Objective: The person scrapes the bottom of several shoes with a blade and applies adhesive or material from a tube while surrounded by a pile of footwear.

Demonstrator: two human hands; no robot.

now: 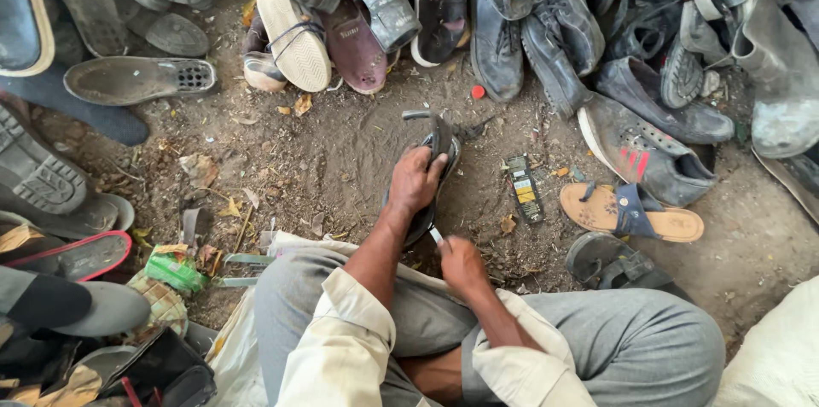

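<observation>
From up here I look straight down on my two hands, close together over a dark sandal [437, 151] that lies on the dirt floor [341, 151] just ahead of my knees. My left hand [415, 181] lies palm-down across the sandal's middle, fingers curled over its edge and clamped on it; I judge that grip is there to pin the sole flat so it cannot slide. The forearm runs straight out from a rolled cream sleeve, wrist slightly bent down.

My right hand [461, 264] sits nearer my body, at the sandal's heel end, closed around a small pale tool [436, 237] whose tip meets the sole's edge. What kind of tool it is, I cannot tell. The wrist is cocked inward, elbow tucked by my grey trouser leg.

Just right of the hands lies a small flat packet [523, 189], then a tan flip-flop with a blue strap [630, 212]. Beyond the hands, a heap of worn shoes [546, 40] rings the cleared patch. To the left, near my knee, sits a green wrapper [174, 269].
</observation>
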